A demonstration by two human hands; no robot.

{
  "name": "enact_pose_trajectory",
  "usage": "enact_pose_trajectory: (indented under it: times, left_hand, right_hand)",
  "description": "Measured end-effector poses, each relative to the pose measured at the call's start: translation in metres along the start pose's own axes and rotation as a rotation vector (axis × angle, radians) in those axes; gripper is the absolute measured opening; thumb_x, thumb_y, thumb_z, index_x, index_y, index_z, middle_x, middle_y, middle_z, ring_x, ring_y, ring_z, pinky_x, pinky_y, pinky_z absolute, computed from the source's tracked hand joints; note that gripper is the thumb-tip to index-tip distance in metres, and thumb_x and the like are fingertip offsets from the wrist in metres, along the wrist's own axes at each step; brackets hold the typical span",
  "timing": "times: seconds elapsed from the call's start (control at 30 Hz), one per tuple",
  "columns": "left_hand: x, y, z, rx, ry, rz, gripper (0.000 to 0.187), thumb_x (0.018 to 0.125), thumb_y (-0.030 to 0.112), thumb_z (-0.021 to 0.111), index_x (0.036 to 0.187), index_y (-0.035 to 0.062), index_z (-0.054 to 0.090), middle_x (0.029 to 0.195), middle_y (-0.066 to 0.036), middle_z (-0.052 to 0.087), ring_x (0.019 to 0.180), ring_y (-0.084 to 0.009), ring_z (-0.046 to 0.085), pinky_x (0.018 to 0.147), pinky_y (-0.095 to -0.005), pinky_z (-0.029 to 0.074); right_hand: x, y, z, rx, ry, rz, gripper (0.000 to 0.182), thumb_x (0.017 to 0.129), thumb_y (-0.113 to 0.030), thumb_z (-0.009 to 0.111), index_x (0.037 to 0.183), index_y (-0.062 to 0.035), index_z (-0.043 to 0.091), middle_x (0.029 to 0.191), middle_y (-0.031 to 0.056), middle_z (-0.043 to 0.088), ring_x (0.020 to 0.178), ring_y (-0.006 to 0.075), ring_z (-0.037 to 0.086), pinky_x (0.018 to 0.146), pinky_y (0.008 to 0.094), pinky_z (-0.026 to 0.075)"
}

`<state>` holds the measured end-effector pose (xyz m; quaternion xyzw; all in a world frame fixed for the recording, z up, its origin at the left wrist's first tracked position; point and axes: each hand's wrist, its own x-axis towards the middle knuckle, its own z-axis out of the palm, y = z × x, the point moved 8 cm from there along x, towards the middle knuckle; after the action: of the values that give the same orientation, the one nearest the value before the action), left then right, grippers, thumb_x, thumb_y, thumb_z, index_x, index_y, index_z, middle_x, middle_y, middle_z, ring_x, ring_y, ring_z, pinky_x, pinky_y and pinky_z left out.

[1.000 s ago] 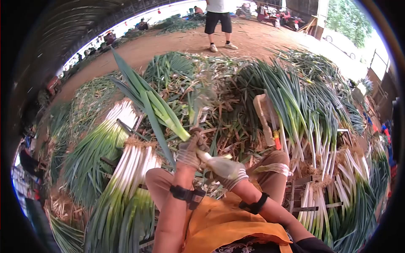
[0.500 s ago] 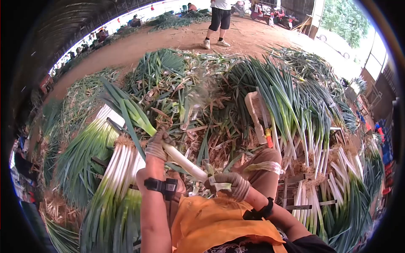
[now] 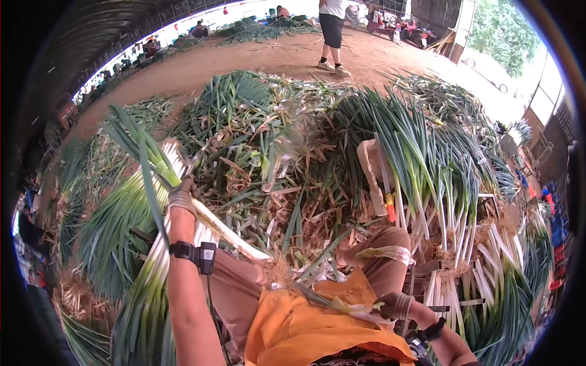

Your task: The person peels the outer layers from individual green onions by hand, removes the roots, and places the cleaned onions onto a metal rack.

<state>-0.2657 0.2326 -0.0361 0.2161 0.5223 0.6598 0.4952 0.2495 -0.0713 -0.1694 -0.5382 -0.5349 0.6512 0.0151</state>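
Note:
My left hand (image 3: pixel 183 196), in a dirty glove, is closed around a large green onion (image 3: pixel 229 232). Its leaves point up and left; the white stalk slants down to a rooted end above my lap. Off to the right, my gloved right hand (image 3: pixel 394 306) grips a limp peeled leaf (image 3: pixel 351 308), which trails across the orange apron (image 3: pixel 305 332). Beside my left forearm lies a row of green onions (image 3: pixel 152 274) with white stalks.
A heap of stripped leaves (image 3: pixel 244 152) spreads ahead. More green onions (image 3: pixel 436 183) lie at right, near a pale block (image 3: pixel 369 161) and a tool with an orange-red handle (image 3: pixel 390 208). Beyond the heap a person (image 3: pixel 331 33) stands on the dirt floor.
My left hand has moved left with the green onion. My right hand has pulled away from the stalk's root end, down and right, taking a peeled leaf. The standing person has shifted right.

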Motion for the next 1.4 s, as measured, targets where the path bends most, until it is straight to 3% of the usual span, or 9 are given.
enact_pose_trajectory:
  times: [0.17,0.23,0.3,0.43,0.6,0.8,1.1,1.27,1.4]
  left_hand:
    - [-0.051,-0.017,0.07,-0.3,-0.4,-0.072,0.022,0.085,0.02,0.058,0.102,0.0061,0.055,0.057,0.002,0.042,0.046,-0.0099,0.041,0.044,-0.0268,0.038]
    - [-0.073,-0.03,0.095,-0.43,-0.686,-0.15,0.029,0.087,0.025,0.055,0.111,0.007,0.052,0.056,0.003,0.04,0.048,-0.0091,0.04,0.047,-0.0269,0.037]
    - [-0.105,-0.031,0.114,-0.434,-0.821,-0.11,0.034,0.089,0.029,0.051,0.115,0.0074,0.05,0.057,0.003,0.038,0.047,-0.0089,0.038,0.047,-0.0261,0.035]
    - [-0.152,-0.043,0.145,-0.349,-0.914,-0.036,0.042,0.087,0.036,0.053,0.118,0.0075,0.048,0.066,0.002,0.047,0.051,-0.0103,0.044,0.049,-0.0255,0.039]
    - [-0.132,-0.062,0.127,-0.202,-0.447,-0.072,0.034,0.083,0.034,0.06,0.104,0.0088,0.054,0.07,0.0,0.053,0.056,-0.0119,0.051,0.049,-0.0285,0.044]
    - [-0.136,-0.079,0.134,-0.299,-0.431,-0.112,0.027,0.083,0.029,0.061,0.099,0.0097,0.053,0.062,0.004,0.042,0.05,-0.0082,0.042,0.049,-0.0231,0.039]
    - [-0.188,-0.036,0.163,-0.636,-0.985,-0.068,0.029,0.089,0.025,0.053,0.112,0.0072,0.048,0.059,0.005,0.037,0.05,-0.0049,0.036,0.049,-0.0206,0.032]
    - [-0.178,-0.036,0.157,-0.585,-0.953,-0.056,0.03,0.089,0.026,0.052,0.112,0.0067,0.049,0.059,0.005,0.035,0.048,-0.0047,0.035,0.047,-0.0208,0.031]
    - [-0.142,-0.029,0.131,-0.475,-0.705,-0.017,0.031,0.09,0.028,0.051,0.112,0.007,0.049,0.057,0.006,0.033,0.047,-0.0048,0.033,0.045,-0.0202,0.03]
  right_hand:
    - [0.012,-0.179,-0.037,-0.801,0.334,-0.522,0.027,0.079,-0.03,0.062,0.097,-0.0091,0.063,0.073,0.0127,0.064,0.071,0.0255,0.063,0.065,0.0366,0.049]
    - [0.041,-0.226,-0.041,-1.228,0.352,-0.215,0.034,0.076,-0.022,0.066,0.104,-0.004,0.06,0.083,0.0191,0.062,0.074,0.0297,0.061,0.066,0.0332,0.049]
    - [0.05,-0.263,-0.03,-0.582,0.418,-0.775,0.031,0.075,-0.023,0.066,0.099,-0.004,0.06,0.083,0.0156,0.064,0.072,0.0258,0.063,0.063,0.0332,0.049]
    - [0.075,-0.267,0.055,0.41,-0.39,-0.524,0.038,0.081,-0.035,0.061,0.092,0.0007,0.056,0.08,0.0106,0.064,0.069,0.0162,0.062,0.063,0.0286,0.051]
    - [0.096,-0.257,0.022,-0.314,0.493,-0.454,0.048,0.071,-0.033,0.069,0.101,0.0011,0.054,0.079,0.0193,0.062,0.069,0.0319,0.061,0.06,0.0385,0.047]
    - [0.09,-0.273,0.02,-0.01,0.568,-0.847,0.047,0.076,-0.03,0.066,0.111,-0.0021,0.05,0.073,0.0104,0.06,0.067,0.0209,0.057,0.063,0.0328,0.045]
    - [0.073,-0.26,0.01,0.402,0.406,-0.576,0.026,0.09,-0.024,0.049,0.091,-0.0012,0.062,0.068,0.0039,0.057,0.06,0.0096,0.053,0.053,0.0253,0.044]
    - [0.095,-0.239,0.014,1.468,0.072,-0.563,0.019,0.089,-0.022,0.05,0.085,-0.0027,0.051,0.065,0.0039,0.053,0.056,0.0131,0.05,0.054,0.026,0.043]
    - [0.075,-0.239,0.013,1.26,-0.204,-0.558,0.017,0.089,-0.023,0.051,0.09,-0.0057,0.053,0.062,-0.0025,0.048,0.05,0.0095,0.045,0.047,0.0219,0.038]
